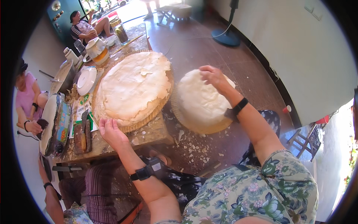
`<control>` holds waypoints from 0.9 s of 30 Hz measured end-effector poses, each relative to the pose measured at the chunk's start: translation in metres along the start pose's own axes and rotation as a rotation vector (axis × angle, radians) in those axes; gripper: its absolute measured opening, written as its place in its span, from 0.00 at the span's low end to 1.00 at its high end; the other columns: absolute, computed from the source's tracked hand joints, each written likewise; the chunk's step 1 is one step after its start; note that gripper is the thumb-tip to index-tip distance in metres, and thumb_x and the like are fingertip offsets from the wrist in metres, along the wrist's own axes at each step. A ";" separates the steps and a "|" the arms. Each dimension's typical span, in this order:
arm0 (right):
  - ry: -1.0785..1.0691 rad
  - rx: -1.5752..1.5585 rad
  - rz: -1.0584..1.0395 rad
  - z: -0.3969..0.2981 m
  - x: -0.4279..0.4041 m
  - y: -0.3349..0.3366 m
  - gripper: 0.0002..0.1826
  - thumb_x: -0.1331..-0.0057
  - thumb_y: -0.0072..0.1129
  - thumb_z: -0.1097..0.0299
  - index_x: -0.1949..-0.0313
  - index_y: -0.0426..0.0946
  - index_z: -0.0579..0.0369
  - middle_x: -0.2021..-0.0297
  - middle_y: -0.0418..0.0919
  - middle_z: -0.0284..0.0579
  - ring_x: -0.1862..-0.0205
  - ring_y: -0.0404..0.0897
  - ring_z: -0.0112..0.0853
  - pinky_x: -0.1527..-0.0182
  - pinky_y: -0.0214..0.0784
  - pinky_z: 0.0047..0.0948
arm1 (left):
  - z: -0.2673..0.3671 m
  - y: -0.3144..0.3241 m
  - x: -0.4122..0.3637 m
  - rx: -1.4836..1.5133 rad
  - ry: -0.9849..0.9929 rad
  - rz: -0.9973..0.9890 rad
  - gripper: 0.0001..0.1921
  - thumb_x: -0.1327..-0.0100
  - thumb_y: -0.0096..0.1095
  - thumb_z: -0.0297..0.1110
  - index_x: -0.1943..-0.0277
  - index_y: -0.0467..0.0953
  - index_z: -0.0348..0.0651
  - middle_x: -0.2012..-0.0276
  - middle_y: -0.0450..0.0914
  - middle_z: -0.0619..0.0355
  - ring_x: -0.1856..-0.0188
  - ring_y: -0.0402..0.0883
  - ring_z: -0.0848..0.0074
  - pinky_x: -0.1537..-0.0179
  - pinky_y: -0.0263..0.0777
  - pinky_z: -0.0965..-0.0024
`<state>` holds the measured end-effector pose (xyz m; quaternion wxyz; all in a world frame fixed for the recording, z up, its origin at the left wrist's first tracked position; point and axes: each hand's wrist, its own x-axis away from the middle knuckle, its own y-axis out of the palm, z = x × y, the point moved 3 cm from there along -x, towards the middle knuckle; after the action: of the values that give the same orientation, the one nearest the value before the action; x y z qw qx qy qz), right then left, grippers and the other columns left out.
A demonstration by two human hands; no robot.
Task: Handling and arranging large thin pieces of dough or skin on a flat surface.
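My left hand (112,133), palm up with fingers slightly curled, is at the near edge of a large stack of thin round flatbreads (134,86) on a woven straw mat (165,99). It holds nothing that I can see; whether its fingertips touch the edge is unclear. My right hand (214,78) is over the far part of a second round stack, whiter and puffy-looking (200,98), on another round mat (207,128). Its fingers are bent downward, and I cannot tell whether they hold a piece. A torn flake (145,72) lies on the larger stack.
The wooden table (156,131) bears a knife (84,130), a white plate (87,80), a glass jar (119,30) and a lidded pot (96,50). A co-worker's hand (34,126) is at a round griddle (49,123) on the left. Flakes (195,148) litter the floor.
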<state>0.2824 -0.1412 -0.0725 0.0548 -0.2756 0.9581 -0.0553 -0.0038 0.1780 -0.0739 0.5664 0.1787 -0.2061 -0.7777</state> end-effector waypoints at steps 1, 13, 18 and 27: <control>-0.013 -0.003 -0.007 -0.018 -0.004 0.020 0.21 0.41 0.54 0.60 0.52 0.70 0.59 0.64 0.75 0.38 0.65 0.76 0.26 0.64 0.70 0.26 | 0.001 -0.005 -0.001 -0.014 0.019 0.045 0.18 0.40 0.49 0.24 0.46 0.62 0.35 0.56 0.67 0.56 0.56 0.69 0.73 0.53 0.66 0.72; -0.228 -0.095 -0.257 -0.011 -0.058 0.101 0.21 0.43 0.60 0.65 0.52 0.65 0.57 0.68 0.73 0.39 0.70 0.75 0.30 0.72 0.70 0.30 | 0.006 -0.001 0.005 0.035 -0.022 0.109 0.18 0.43 0.51 0.26 0.48 0.64 0.42 0.57 0.67 0.61 0.56 0.68 0.77 0.53 0.61 0.72; 0.284 -0.468 -0.117 -0.036 -0.053 0.136 0.07 0.44 0.59 0.70 0.68 0.72 0.56 0.74 0.73 0.37 0.74 0.74 0.26 0.74 0.68 0.25 | 0.004 -0.013 -0.001 0.027 0.000 0.147 0.18 0.43 0.51 0.25 0.48 0.64 0.41 0.56 0.67 0.60 0.58 0.68 0.77 0.54 0.62 0.73; -0.474 -0.043 -0.093 0.014 -0.119 0.097 0.06 0.43 0.55 0.74 0.66 0.71 0.60 0.73 0.74 0.38 0.72 0.75 0.28 0.69 0.70 0.28 | 0.003 0.030 0.009 -0.164 0.127 0.032 0.17 0.43 0.48 0.19 0.48 0.63 0.34 0.57 0.67 0.61 0.64 0.65 0.84 0.63 0.62 0.81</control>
<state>0.3339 0.0029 -0.0909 0.2697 -0.3256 0.9058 0.0290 0.0164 0.1611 -0.0560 0.6034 0.1775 -0.1083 -0.7698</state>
